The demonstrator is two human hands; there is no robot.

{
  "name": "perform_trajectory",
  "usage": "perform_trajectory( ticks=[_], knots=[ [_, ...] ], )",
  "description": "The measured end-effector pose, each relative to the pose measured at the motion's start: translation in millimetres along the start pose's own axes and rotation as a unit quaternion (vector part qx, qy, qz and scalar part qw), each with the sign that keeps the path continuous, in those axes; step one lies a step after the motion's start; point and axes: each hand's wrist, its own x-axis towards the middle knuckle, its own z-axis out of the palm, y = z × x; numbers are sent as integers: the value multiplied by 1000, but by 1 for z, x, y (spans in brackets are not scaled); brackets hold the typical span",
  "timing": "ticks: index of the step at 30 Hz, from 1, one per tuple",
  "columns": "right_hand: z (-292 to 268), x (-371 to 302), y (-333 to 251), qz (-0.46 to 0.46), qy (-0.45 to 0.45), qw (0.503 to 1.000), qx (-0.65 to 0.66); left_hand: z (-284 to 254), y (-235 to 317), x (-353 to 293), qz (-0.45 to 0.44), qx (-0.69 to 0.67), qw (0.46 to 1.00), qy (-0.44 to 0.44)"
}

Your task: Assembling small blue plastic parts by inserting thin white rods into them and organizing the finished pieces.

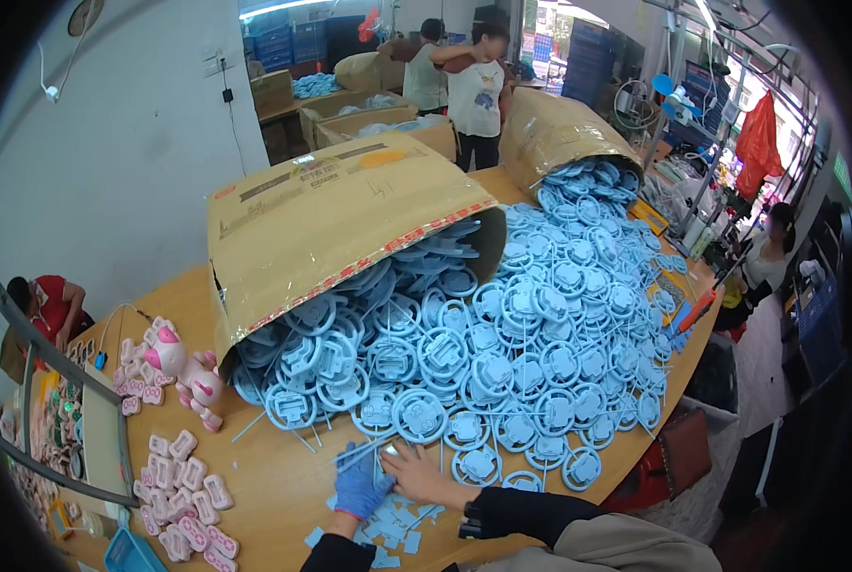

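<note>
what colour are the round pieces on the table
The round pieces are light blue, clearest in the head view.

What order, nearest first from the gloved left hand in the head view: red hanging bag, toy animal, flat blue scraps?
1. Flat blue scraps, by the left hand.
2. Toy animal, off to the left.
3. Red hanging bag, upper right.

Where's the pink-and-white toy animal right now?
In the head view, the toy is on the left side of the table, just left of the nearest carton.
</note>
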Motion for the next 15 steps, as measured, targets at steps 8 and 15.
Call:
perform_trajectory(
  ticks=[8,15],
  knots=[
    [11,-70,-6,-65,25,997,20,-18,32,-71,60,-71,996,7],
    [19,-82,-4,-78,11,996,45,5,-24,-58,-98,154,977,110]
  ],
)
